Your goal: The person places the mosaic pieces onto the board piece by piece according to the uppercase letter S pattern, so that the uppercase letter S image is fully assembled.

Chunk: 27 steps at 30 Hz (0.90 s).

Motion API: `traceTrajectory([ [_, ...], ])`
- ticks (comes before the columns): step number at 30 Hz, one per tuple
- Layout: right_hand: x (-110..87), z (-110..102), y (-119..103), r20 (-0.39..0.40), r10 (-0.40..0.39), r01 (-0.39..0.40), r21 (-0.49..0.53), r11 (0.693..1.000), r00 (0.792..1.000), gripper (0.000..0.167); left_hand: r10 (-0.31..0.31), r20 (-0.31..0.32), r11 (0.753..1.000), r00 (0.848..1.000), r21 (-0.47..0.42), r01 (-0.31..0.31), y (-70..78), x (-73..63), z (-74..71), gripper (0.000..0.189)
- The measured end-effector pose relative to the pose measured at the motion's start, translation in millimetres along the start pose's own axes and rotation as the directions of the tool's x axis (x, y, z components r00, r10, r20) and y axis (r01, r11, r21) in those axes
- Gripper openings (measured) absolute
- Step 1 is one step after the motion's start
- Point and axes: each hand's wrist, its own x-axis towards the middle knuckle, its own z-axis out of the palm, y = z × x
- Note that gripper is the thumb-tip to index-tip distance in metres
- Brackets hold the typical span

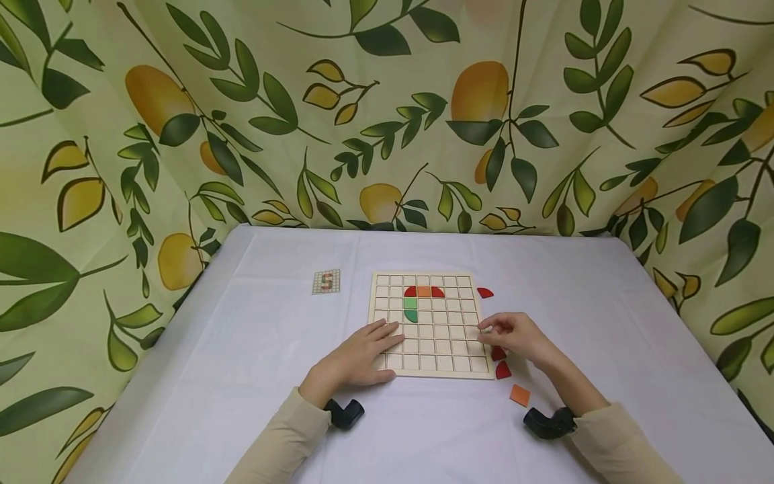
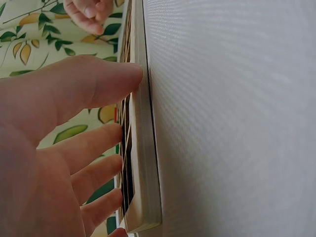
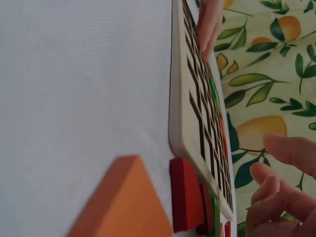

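A wooden grid board (image 1: 452, 346) lies on the white cloth. In its upper left cells sit a red quarter-round piece (image 1: 411, 292), an orange square (image 1: 424, 292), another red quarter-round (image 1: 438, 293), a light green square (image 1: 410, 304) and a dark green quarter-round (image 1: 412, 315). My left hand (image 1: 365, 353) rests on the board's lower left corner with fingers spread, the thumb (image 2: 118, 79) at the front edge. Over the right edge is my right hand (image 1: 514, 335), loosely bent. Its thumb and forefinger stand apart in the right wrist view, nothing visible between them.
Right of the board lie a red piece (image 1: 486, 293), two more red quarter-rounds (image 1: 503, 370) nearer me, and an orange square (image 1: 520, 395). A green piece (image 3: 216, 217) shows beside the board's edge. A small pattern card (image 1: 326, 281) lies at the back left.
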Motion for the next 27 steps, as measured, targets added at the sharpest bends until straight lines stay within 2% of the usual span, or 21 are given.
traceTrajectory([
  [10,-5.7,-7,11,0.033,-0.044,0.044,0.000,0.999,0.998,0.031,-0.013,0.007,1.000,1.000,-0.022,0.013,-0.2,0.8,1.7,0.064],
  [19,-9.0,-10,20,0.044,-0.047,0.048,-0.007,0.999,0.998,0.033,-0.019,0.010,1.000,1.000,-0.021,0.019,-0.1,1.2,1.8,0.064],
  [22,-9.8,-12,25,0.068,-0.092,0.092,0.004,0.996,0.993,0.031,-0.011,0.005,1.000,1.000,-0.010,0.011,-0.3,1.1,1.6,0.063],
  [27,-11.4,-20,32,0.148,-0.188,0.190,-0.005,0.982,0.971,0.025,0.002,-0.004,1.000,1.000,0.009,-0.002,-0.1,0.7,0.7,0.063],
])
